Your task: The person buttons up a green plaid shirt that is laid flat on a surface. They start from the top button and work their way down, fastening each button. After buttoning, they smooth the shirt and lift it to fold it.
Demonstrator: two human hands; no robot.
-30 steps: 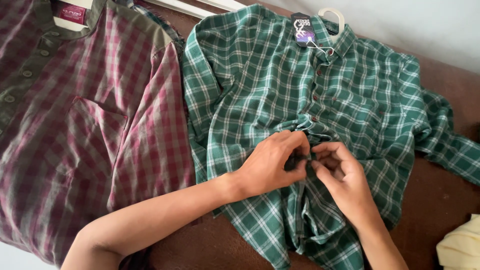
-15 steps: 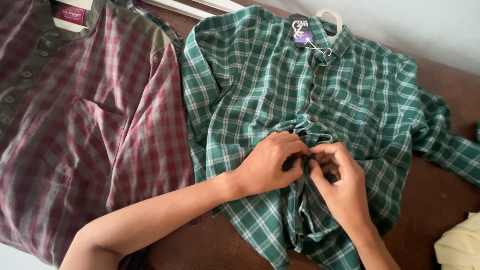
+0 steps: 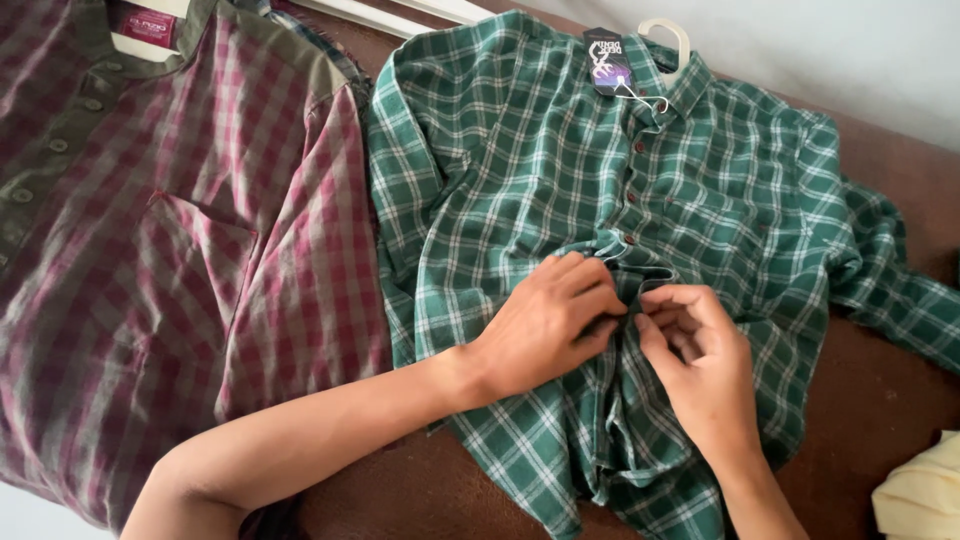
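Observation:
A green plaid shirt (image 3: 500,170) lies face up on a brown surface (image 3: 880,400), on a white hanger (image 3: 672,35) with a dark tag (image 3: 606,62) at the collar. My left hand (image 3: 545,325) pinches the left edge of the button placket at mid-chest. My right hand (image 3: 700,365) pinches the opposite edge right beside it, fingertips nearly touching. The cloth bunches up between them. The upper buttons (image 3: 632,198) are fastened; below my hands the front gapes open.
A maroon plaid shirt (image 3: 180,260) with an olive collar and chest pocket lies to the left, touching the green shirt's sleeve. A pale yellow cloth (image 3: 925,490) sits at the lower right corner. A white wall (image 3: 850,50) runs behind the surface.
Both hands stay on the placket at the same spot; the fingers have shifted slightly and drawn closer together. The shirts have not moved.

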